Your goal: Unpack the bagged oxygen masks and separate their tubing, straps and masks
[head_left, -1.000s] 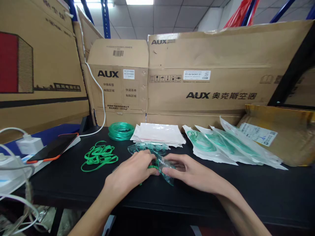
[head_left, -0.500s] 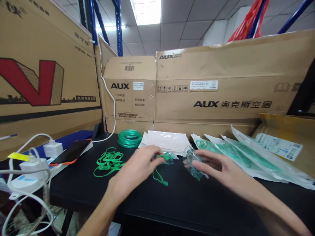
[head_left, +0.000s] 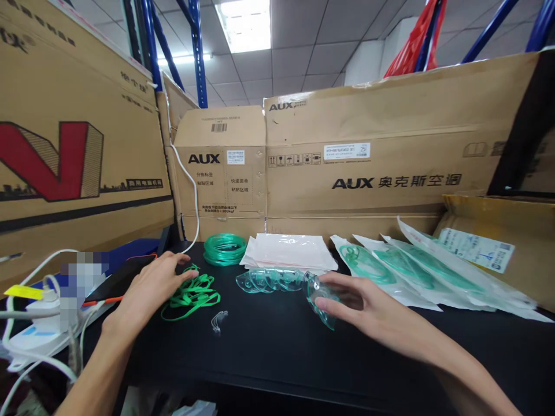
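The left hand (head_left: 150, 284) has just moved to the green straps (head_left: 203, 299), its grip unclear, while just right of the row of clear masks (head_left: 269, 281) the right hand (head_left: 362, 300) holds another mask (head_left: 313, 290) between thumb and fingers, so the hands, apart, now attend to separate things.

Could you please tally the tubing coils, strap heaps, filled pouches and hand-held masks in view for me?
Tubing coil: 1
Strap heap: 1
Filled pouches: 4
Mask in the right hand: 1
Total: 7
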Demonstrator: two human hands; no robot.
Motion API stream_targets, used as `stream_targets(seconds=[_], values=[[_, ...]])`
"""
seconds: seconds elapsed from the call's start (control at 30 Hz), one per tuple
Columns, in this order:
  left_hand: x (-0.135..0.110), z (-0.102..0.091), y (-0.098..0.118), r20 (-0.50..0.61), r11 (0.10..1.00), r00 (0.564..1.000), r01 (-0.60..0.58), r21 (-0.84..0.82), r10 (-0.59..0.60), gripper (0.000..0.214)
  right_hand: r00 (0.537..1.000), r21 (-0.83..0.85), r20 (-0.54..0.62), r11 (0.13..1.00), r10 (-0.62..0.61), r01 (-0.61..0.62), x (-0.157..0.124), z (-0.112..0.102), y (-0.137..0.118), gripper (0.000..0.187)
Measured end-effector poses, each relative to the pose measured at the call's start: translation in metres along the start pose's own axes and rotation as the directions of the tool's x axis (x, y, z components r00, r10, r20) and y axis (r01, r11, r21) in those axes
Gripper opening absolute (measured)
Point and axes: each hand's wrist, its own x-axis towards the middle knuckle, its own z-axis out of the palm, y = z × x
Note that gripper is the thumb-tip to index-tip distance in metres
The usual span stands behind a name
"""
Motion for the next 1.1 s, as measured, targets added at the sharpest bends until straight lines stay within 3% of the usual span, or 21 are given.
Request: stream_targets(seconds=[0.1, 0.2, 0.27, 0.37, 0.47, 0.6, 0.73, 0.87, 1.1], values=[[-0.010, -0.012, 0.035, -0.096, 0.988, 0.995, -0.019, -0.151, 0.005, 0.047, 1.000, -0.057, -0.007, 0.998, -0.012, 0.012, 0.001, 0.004, -0.001, 0.052], [-0.026, -0.023, 0.091, 0.015, 0.892, 0.984, -0.152, -0.425, 0.175, 0.048, 0.997, -0.085, -0.020, 0.994, -0.072, 0.070, 0.002, 0.011, -0.002, 0.044], [-0.037, -0.023, 0.124, 0.101, 0.792, 0.939, -0.217, -0.571, 0.330, 0.049, 0.992, -0.105, -0.038, 0.987, -0.123, 0.119, 0.004, 0.017, -0.003, 0.037], [-0.049, -0.009, 0.153, 0.165, 0.719, 0.890, -0.222, -0.659, 0.426, 0.052, 0.975, -0.090, -0.058, 0.974, -0.215, 0.209, 0.008, 0.026, -0.001, 0.028], [-0.047, 0.009, 0.160, 0.186, 0.669, 0.869, -0.200, -0.716, 0.458, 0.054, 0.947, -0.053, -0.090, 0.951, -0.307, 0.303, 0.013, 0.032, 0.002, 0.030], [-0.038, 0.023, 0.160, 0.186, 0.535, 0.854, -0.123, -0.835, 0.486, 0.053, 0.917, -0.100, -0.163, 0.931, -0.363, 0.351, 0.016, 0.032, 0.004, 0.032], [-0.036, 0.025, 0.163, 0.168, 0.411, 0.863, -0.049, -0.910, 0.476, 0.045, 0.904, -0.159, -0.206, 0.925, -0.374, 0.346, 0.017, 0.029, 0.001, 0.033], [-0.038, 0.025, 0.164, 0.165, 0.350, 0.864, -0.014, -0.937, 0.477, 0.038, 0.876, -0.214, -0.226, 0.899, -0.426, 0.382, 0.016, 0.030, -0.001, 0.034], [-0.038, 0.025, 0.163, 0.251, 0.209, 0.854, 0.171, -0.963, 0.456, 0.031, 0.825, -0.340, -0.198, 0.827, -0.529, 0.449, 0.013, 0.028, -0.002, 0.050]])
